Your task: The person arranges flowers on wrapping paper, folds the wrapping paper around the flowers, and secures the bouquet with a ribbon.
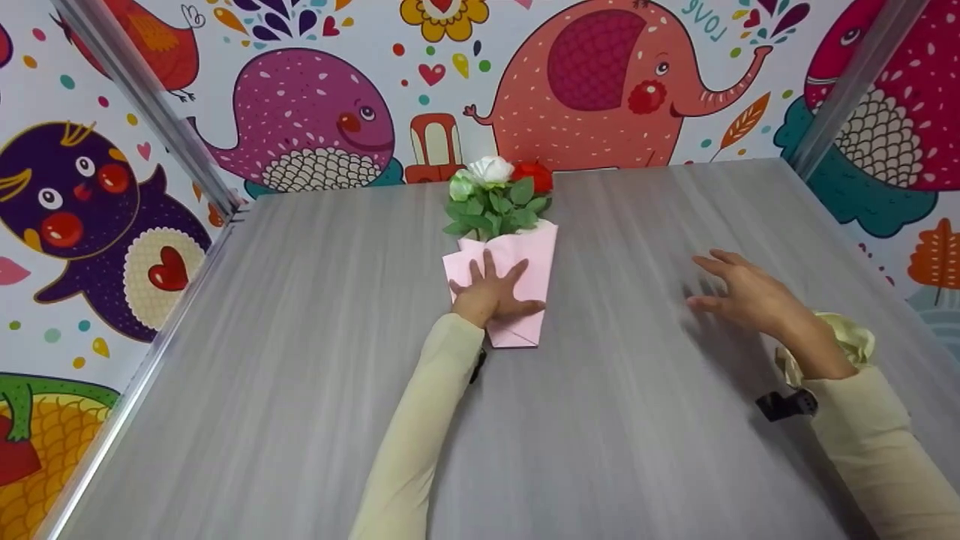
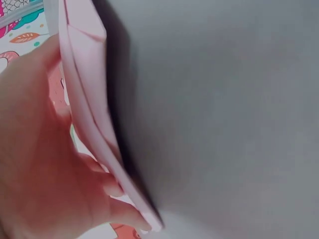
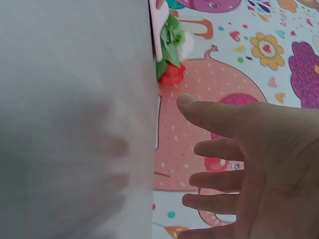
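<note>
A small bouquet lies on the grey table (image 1: pixel 300 360): a white flower (image 1: pixel 490 169), a red flower (image 1: pixel 534 176) and green leaves (image 1: pixel 495 210) stick out of a folded pink paper wrap (image 1: pixel 536 262). My left hand (image 1: pixel 491 289) lies flat on the wrap with fingers spread, pressing it down; in the left wrist view the pink wrap (image 2: pixel 87 99) shows edge-on against the palm (image 2: pixel 40 164). My right hand (image 1: pixel 739 292) hovers open above bare table to the right of the bouquet, holding nothing; the right wrist view shows its fingers (image 3: pixel 219 149) spread, with the red flower (image 3: pixel 172 74) beyond.
Cartoon-animal wallpaper (image 1: pixel 600 82) surrounds the table on three sides, with metal corner posts at back left (image 1: pixel 150 105) and back right (image 1: pixel 847 90). A pale yellow cloth bunch (image 1: pixel 847 341) sits by my right wrist.
</note>
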Available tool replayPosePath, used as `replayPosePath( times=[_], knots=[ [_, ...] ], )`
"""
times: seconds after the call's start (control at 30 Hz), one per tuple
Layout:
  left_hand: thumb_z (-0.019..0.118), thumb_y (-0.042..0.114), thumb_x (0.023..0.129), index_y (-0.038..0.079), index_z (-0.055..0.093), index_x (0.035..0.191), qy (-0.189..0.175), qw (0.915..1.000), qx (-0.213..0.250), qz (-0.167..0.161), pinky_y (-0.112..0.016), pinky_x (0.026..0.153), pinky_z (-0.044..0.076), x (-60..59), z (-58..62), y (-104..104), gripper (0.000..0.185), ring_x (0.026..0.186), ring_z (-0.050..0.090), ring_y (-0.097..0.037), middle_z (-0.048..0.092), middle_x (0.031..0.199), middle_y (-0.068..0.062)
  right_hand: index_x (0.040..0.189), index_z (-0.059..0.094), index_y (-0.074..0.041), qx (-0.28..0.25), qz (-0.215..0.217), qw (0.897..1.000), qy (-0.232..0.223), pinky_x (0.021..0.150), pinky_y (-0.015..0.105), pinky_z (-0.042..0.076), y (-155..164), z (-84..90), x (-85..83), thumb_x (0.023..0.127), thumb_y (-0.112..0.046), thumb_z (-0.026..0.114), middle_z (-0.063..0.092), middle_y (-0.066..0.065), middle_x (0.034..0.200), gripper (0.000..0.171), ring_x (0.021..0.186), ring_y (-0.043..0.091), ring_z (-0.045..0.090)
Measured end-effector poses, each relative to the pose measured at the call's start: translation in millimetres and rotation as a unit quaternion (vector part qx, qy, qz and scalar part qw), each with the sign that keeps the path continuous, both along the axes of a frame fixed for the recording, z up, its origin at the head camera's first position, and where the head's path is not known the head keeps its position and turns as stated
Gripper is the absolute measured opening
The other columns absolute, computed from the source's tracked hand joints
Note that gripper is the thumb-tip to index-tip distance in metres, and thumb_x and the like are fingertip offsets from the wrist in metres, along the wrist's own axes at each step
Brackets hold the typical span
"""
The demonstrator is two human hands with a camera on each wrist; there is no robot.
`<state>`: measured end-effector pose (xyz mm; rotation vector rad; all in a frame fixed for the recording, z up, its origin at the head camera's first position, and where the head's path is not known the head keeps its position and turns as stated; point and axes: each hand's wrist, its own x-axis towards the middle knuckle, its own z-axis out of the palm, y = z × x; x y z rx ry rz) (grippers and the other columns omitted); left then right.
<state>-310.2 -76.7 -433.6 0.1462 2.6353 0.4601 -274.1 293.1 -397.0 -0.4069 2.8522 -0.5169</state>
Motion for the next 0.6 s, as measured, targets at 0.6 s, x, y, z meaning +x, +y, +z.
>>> replayPosePath(
  times=[0.6],
  knots=[
    [0.056,0.072,0.086,0.042,0.01,0.16,-0.001,0.9997,-0.001,0.024,-0.079,0.113,0.006,1.7,-0.4,-58,0.091,0.154,-0.007,-0.049,-0.018,0.167,-0.018,0.156,0.019,0.003,-0.002,-0.08,0.994,-0.079,0.103,0.078,0.024,85,-3.9,29.6,0.086,-0.056,0.072,0.008,0.043,0.155,0.107,0.134,0.064,0.02]
  ],
)
